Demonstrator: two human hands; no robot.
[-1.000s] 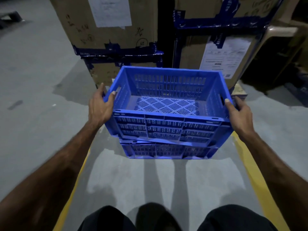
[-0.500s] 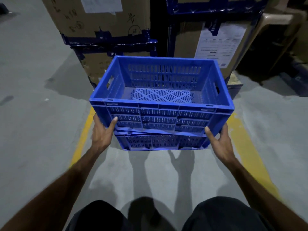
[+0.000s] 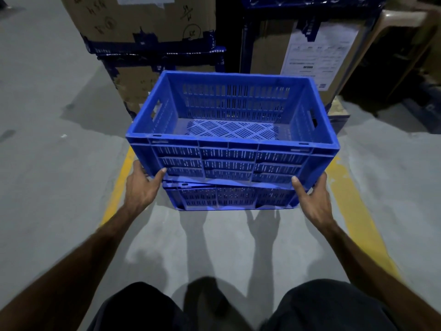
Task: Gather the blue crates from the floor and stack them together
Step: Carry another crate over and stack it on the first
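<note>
well, from the head view i can't read much: the cardboard box at the back left carries black marker scribbles i can't make out, and the box at the back right has a white printed label too small to read. dark blue tape with faint lettering bands the left one. my left hand is spread against the near left bottom corner of the upper blue crate, thumb on its front wall. my right hand does the same at the near right corner. that crate sits nested, slightly tilted, in the lower blue crate on the grey floor, between two yellow lines.
</note>
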